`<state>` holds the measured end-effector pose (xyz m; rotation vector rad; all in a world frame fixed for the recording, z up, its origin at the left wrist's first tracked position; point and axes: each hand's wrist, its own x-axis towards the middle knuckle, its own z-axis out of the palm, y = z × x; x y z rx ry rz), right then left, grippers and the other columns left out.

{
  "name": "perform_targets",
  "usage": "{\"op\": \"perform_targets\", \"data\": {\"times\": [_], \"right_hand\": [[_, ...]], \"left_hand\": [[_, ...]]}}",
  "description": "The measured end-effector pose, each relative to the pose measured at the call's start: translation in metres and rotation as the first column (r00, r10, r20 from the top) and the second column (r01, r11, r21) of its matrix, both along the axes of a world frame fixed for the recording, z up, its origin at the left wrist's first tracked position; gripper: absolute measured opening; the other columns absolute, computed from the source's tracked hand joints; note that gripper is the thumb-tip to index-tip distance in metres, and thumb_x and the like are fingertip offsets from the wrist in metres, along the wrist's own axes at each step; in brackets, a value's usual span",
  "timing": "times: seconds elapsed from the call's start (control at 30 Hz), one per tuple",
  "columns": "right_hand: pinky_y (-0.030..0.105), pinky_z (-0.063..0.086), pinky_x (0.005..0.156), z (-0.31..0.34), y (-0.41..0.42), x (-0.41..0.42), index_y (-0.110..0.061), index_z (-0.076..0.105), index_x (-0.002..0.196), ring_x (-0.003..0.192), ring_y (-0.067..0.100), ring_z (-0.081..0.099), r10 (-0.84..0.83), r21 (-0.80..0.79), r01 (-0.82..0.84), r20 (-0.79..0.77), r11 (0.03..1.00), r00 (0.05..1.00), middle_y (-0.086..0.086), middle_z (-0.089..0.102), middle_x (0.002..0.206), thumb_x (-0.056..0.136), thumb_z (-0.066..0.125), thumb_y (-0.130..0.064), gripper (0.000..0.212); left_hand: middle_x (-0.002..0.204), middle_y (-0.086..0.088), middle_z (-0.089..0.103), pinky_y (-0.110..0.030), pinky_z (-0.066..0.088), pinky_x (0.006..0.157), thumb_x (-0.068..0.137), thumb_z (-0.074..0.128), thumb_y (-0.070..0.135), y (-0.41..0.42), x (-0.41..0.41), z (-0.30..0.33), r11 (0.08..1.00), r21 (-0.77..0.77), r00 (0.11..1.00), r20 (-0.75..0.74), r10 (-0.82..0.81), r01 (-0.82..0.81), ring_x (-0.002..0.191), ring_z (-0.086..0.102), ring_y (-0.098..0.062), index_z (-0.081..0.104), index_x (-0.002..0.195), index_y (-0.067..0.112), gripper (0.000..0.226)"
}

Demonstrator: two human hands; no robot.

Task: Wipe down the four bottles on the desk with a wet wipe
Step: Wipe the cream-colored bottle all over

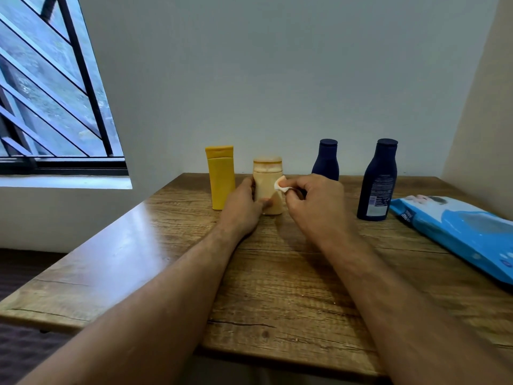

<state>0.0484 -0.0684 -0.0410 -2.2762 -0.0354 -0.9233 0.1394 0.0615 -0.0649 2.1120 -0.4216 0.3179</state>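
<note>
1. Leftmost, a barred window (47, 87) sits in the wall beside the wooden desk (138, 245).
2. Next, a yellow bottle (220, 177) stands upright near the desk's far edge, flat-sided, with a slightly darker cap; it is just left of the left hand (244, 208), whether touching it I cannot tell.
3. The left hand grips a cream bottle (268, 180) from its left side, thumb curled across the lower front and fingers wrapped behind. This bottle is short and pale beige, with a rounded cap ringed in orange; it stands upright on the desk just right of the yellow one.
4. A small white wipe (280, 184), folded into a wad, touches the cream bottle's right shoulder. It is pinched between the thumb and fingers of the right hand (319, 204), which is curled tight around it just right of that bottle.
5. Behind the right hand stands a navy bottle (327, 159), its lower half hidden by the knuckles, with a round neck and dark cap.
6. Further right and nearer the camera, a taller navy bottle (378, 180) stands clear of both hands, a printed label with small text facing forward.
7. At the right edge lies a blue wipes pack (466, 232), flat on the desk, just beside the taller navy bottle.
</note>
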Motion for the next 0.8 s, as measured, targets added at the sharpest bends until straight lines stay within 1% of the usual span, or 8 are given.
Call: {"op": "perform_targets", "data": {"times": [0.2, 0.27, 0.37, 0.47, 0.57, 0.63, 0.7, 0.8], "right_hand": [[0.002, 0.039, 0.065, -0.002, -0.001, 0.004, -0.028, 0.071, 0.115, 0.078, -0.009, 0.054, 0.015, 0.001, -0.015, -0.007, 1.0, 1.0, -0.011, 0.066, 0.116, 0.095, 0.06, -0.02, 0.023], [0.002, 0.041, 0.067, -0.002, -0.002, 0.004, -0.028, 0.072, 0.114, 0.081, -0.008, 0.056, 0.024, 0.018, -0.024, 0.003, 1.0, 1.0, -0.011, 0.067, 0.115, 0.095, 0.06, -0.02, 0.023], [-0.004, 0.039, 0.065, -0.001, -0.001, 0.002, -0.028, 0.072, 0.113, 0.079, -0.012, 0.054, 0.028, 0.02, -0.028, 0.005, 0.999, 1.0, -0.012, 0.067, 0.115, 0.095, 0.06, -0.019, 0.023], [-0.01, 0.033, 0.067, -0.001, -0.001, -0.001, -0.026, 0.072, 0.113, 0.079, -0.018, 0.05, 0.046, 0.014, -0.046, 0.0, 0.999, 0.999, -0.013, 0.068, 0.118, 0.095, 0.06, -0.019, 0.023], [-0.012, 0.03, 0.066, 0.0, -0.003, -0.006, -0.026, 0.071, 0.115, 0.079, -0.021, 0.047, 0.05, 0.005, -0.05, -0.006, 0.999, 0.999, -0.014, 0.068, 0.119, 0.096, 0.06, -0.018, 0.024], [-0.012, 0.029, 0.063, -0.001, -0.004, -0.008, -0.026, 0.07, 0.117, 0.077, -0.018, 0.048, 0.047, -0.002, -0.048, -0.03, 0.999, 0.998, -0.014, 0.067, 0.12, 0.096, 0.059, -0.019, 0.025], [-0.009, 0.033, 0.06, -0.002, -0.003, -0.01, -0.028, 0.069, 0.118, 0.077, -0.014, 0.051, 0.052, -0.015, -0.053, -0.058, 0.998, 0.997, -0.014, 0.067, 0.12, 0.097, 0.058, -0.02, 0.025], [-0.002, 0.037, 0.064, -0.002, 0.0, -0.009, -0.028, 0.07, 0.118, 0.082, -0.006, 0.057, 0.07, -0.028, -0.071, -0.058, 0.997, 0.996, -0.013, 0.068, 0.118, 0.097, 0.058, -0.021, 0.025]], "left_hand": [[0.133, -0.007, 0.065, -0.042, 0.047, 0.106, 0.093, 0.072, 0.019, -0.004, 0.009, 0.0, 0.995, 0.09, 0.999, -0.016, 0.051, -0.05, 0.122, 0.06, -0.026, 0.052, 0.14, 0.012, 0.052], [0.133, -0.008, 0.065, -0.043, 0.048, 0.106, 0.09, 0.074, 0.019, -0.004, 0.009, -0.002, 0.991, 0.118, 0.997, -0.022, 0.071, -0.067, 0.122, 0.06, -0.027, 0.051, 0.141, 0.012, 0.056], [0.137, -0.008, 0.063, -0.043, 0.049, 0.106, 0.086, 0.079, 0.02, -0.004, 0.004, -0.003, 0.982, 0.159, 0.994, -0.02, 0.11, -0.105, 0.124, 0.06, -0.028, 0.044, 0.146, 0.011, 0.07], [0.141, -0.009, 0.061, -0.04, 0.048, 0.107, 0.087, 0.079, 0.021, -0.004, -0.002, -0.002, 0.974, 0.171, 0.986, -0.04, 0.16, -0.151, 0.127, 0.059, -0.028, 0.037, 0.15, 0.008, 0.077], [0.146, -0.007, 0.055, -0.034, 0.044, 0.106, 0.089, 0.077, 0.022, -0.001, -0.013, 0.0, 0.955, 0.224, 0.978, -0.025, 0.206, -0.195, 0.129, 0.056, -0.026, 0.04, 0.149, 0.004, 0.072], [0.15, -0.008, 0.051, -0.033, 0.042, 0.106, 0.092, 0.073, 0.022, 0.0, -0.022, 0.002, 0.943, 0.262, 0.978, 0.004, 0.21, -0.204, 0.131, 0.054, -0.027, 0.045, 0.145, 0.002, 0.063], [0.152, -0.009, 0.047, -0.034, 0.042, 0.107, 0.095, 0.07, 0.022, 0.003, -0.031, 0.003, 0.936, 0.291, 0.979, 0.021, 0.201, -0.198, 0.132, 0.053, -0.028, 0.049, 0.142, 0.001, 0.055], [0.135, -0.009, 0.062, -0.034, 0.047, 0.101, 0.094, 0.069, 0.022, 0.009, -0.039, 0.0, 0.949, 0.238, 0.977, -0.002, 0.212, -0.206, 0.124, 0.06, -0.027, 0.044, 0.142, 0.006, 0.056]]}}
